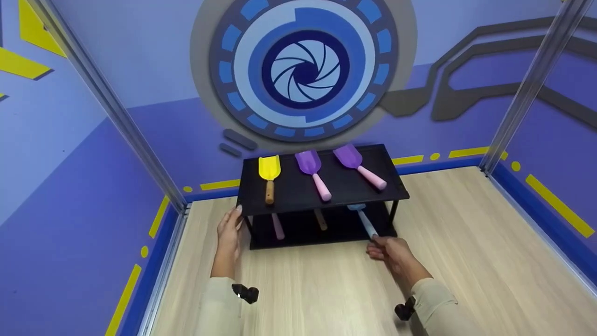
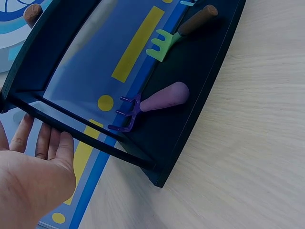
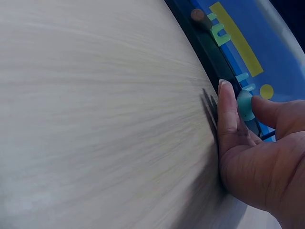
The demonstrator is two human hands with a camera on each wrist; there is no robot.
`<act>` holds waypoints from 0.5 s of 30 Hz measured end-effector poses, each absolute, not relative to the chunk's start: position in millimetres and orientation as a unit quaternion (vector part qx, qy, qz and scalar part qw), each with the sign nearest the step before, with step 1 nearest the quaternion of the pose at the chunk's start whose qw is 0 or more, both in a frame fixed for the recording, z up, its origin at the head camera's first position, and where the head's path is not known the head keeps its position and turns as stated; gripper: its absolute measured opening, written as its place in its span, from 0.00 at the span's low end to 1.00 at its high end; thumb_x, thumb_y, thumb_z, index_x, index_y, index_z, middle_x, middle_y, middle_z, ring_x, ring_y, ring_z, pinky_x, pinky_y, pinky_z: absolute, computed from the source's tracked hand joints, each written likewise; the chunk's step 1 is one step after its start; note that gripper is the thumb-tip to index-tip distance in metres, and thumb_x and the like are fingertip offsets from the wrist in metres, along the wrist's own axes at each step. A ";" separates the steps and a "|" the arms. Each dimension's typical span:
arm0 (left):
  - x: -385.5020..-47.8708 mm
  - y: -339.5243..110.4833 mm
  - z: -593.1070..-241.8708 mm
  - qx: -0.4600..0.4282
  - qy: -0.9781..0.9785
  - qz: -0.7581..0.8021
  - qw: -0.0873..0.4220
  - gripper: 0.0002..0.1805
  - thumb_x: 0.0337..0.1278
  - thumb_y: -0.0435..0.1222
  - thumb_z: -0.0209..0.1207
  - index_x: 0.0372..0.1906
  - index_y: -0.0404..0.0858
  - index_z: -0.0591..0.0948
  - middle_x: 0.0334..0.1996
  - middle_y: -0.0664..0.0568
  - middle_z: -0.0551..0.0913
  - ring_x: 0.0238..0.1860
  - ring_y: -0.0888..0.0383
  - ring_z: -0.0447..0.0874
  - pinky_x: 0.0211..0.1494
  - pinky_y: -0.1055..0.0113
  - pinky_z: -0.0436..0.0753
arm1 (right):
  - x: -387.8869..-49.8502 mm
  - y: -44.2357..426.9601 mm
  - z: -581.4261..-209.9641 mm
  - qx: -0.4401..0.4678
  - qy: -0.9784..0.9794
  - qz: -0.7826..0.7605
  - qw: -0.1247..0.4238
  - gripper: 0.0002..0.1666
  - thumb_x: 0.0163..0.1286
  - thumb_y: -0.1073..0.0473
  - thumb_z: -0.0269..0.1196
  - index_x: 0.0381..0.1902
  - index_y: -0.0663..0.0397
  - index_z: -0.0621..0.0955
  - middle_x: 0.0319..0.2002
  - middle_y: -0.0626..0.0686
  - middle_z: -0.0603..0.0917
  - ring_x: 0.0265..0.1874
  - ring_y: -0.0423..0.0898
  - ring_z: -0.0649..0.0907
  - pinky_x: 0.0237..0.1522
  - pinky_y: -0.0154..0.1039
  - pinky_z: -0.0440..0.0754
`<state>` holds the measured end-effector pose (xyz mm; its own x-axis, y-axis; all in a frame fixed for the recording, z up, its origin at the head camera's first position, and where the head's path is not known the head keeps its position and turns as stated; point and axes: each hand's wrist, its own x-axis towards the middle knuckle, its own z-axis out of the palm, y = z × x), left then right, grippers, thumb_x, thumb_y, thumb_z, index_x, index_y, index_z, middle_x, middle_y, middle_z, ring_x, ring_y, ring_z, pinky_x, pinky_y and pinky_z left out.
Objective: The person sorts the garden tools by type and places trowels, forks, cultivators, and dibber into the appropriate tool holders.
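Note:
A black two-tier rack (image 1: 289,198) stands against the back wall. My left hand (image 1: 229,229) touches its upper tier at the left front corner; the left wrist view shows the fingers (image 2: 44,139) extended, tips against the side bar. With thumb and fingers my right hand (image 1: 392,251) pinches the handle end of a light blue hand rake (image 1: 366,224) at the lower tier's right. Left of it lie a green hand rake (image 2: 164,44) with a brown handle and a purple hand rake (image 2: 164,98) with a pink handle. The blue rake's head is partly hidden under the upper tier.
On the upper tier lie a yellow scoop (image 1: 269,169) with a brown handle and two purple scoops with pink handles, one in the middle (image 1: 308,162) and one at the right (image 1: 349,156). Printed panels (image 1: 154,135) enclose the wooden tabletop (image 1: 308,289) at the back and sides.

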<state>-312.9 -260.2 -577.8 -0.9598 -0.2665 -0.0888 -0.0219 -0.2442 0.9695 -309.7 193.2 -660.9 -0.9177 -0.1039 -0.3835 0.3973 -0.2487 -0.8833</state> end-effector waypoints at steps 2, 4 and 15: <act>-312.2 -260.4 -577.7 0.117 -0.612 -0.779 0.075 0.31 0.84 0.46 0.53 0.78 0.32 0.68 0.81 0.37 0.67 0.84 0.43 0.62 0.91 0.51 0.59 | -310.4 191.7 -660.7 0.125 0.594 -0.778 0.162 0.22 0.84 0.60 0.58 0.55 0.82 0.78 0.29 0.53 0.89 0.23 0.39 0.84 0.38 0.36 0.92; -312.1 -260.6 -577.5 0.116 -0.614 -0.778 0.073 0.31 0.83 0.47 0.54 0.78 0.32 0.69 0.80 0.38 0.67 0.84 0.43 0.62 0.91 0.51 0.59 | -311.7 189.2 -660.5 0.131 0.594 -0.777 0.161 0.20 0.84 0.60 0.58 0.52 0.79 0.77 0.28 0.52 0.85 0.21 0.39 0.79 0.32 0.34 0.88; -310.3 -262.6 -574.8 0.118 -0.607 -0.782 0.074 0.23 0.83 0.45 0.55 0.69 0.35 0.77 0.66 0.51 0.80 0.81 0.44 0.66 0.90 0.49 0.60 | -316.9 172.7 -655.0 0.231 0.629 -0.732 0.123 0.26 0.76 0.51 0.70 0.46 0.75 0.83 0.23 0.54 0.90 0.18 0.41 0.88 0.21 0.35 0.87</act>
<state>-310.3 -262.6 -574.8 -0.9612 -0.2590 -0.0948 -0.0274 -0.2522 0.9673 -316.9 172.7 -655.0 -0.8629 0.1104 -0.4932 0.4708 -0.1790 -0.8639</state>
